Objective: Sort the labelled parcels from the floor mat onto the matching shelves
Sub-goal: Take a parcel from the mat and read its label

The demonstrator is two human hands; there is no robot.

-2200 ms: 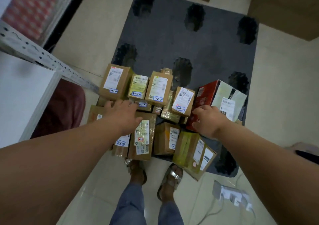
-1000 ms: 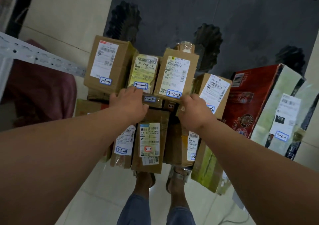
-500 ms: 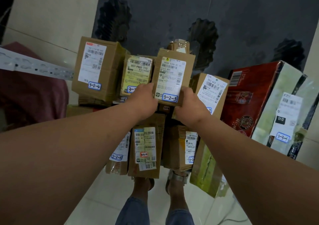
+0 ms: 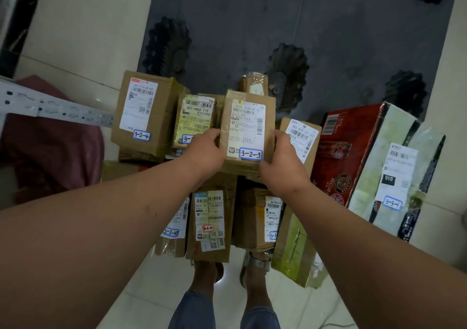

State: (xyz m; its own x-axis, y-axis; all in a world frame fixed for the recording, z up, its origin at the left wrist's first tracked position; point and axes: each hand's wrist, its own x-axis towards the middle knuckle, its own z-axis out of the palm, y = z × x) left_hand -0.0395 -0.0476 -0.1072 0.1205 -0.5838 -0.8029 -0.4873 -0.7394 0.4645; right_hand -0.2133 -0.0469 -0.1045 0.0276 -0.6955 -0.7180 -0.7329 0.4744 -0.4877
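Parcel 3-2-3, a brown carton with a white shipping label and a blue-edged sticker reading 3-2-3, is held between both hands above the middle of the pile of parcels at the near edge of the floor mat. Nearest of all, below the carton in the view, two sandalled feet and blue trouser legs stand on pale floor tiles. Both bare forearms reach forward from the lower corners and meet at the carton. The left hand grips its left side, and the right hand grips its right side and near corner; the fingers of each hand curl round the carton's edges, clamped on it. Under and just nearer than the carton lie parcel 3-2-10, a box with an orange sticker and another brown box, with a yellow-green pack to their right. Left of the carton stand parcel 3-2-4 and a yellow-labelled box; right of it is a white-labelled box, then a red carton and parcel 3-3-1. Just beyond the carton a small taped parcel shows. Far left of the carton a perforated grey shelf rail crosses over a dark red cloth. Beyond the carton the dark grey mat with black rosette marks stretches away over the tiles.
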